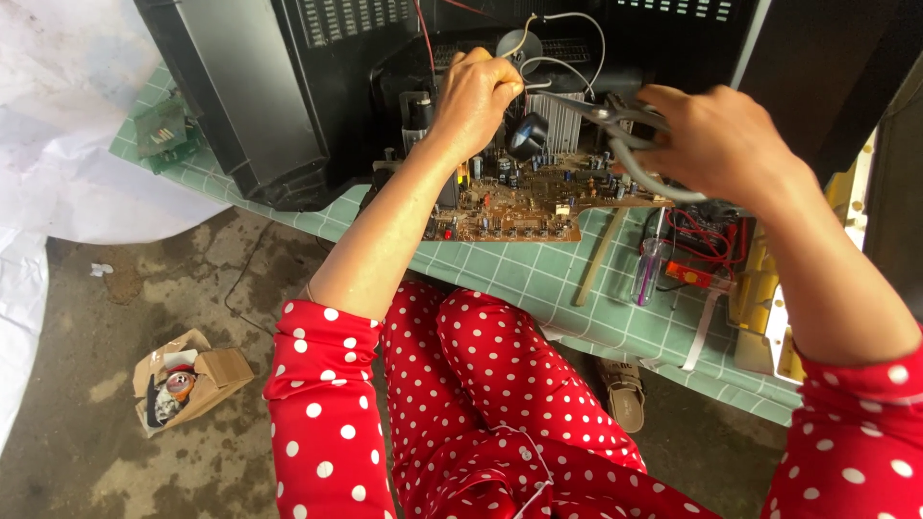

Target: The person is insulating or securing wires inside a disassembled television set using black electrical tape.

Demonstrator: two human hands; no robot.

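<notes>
My left hand (473, 96) is raised over a brown circuit board (519, 207) and pinches a thin white wire (567, 38) that loops up into the open back of a black television casing (288, 86). My right hand (716, 144) grips a pair of metal pliers (615, 130), jaws pointing left toward the wire near my left fingers. A black round part (528, 135) sits on the board just below the pliers' tip. The board rests on a green checked tabletop (538, 279).
A clear-handled screwdriver (646, 271) and a tan rod (596, 259) lie on the table right of the board, beside red wires (707, 235). A small green board (162, 130) sits far left. A torn cardboard box (187, 380) and a sandal (623, 389) lie on the floor.
</notes>
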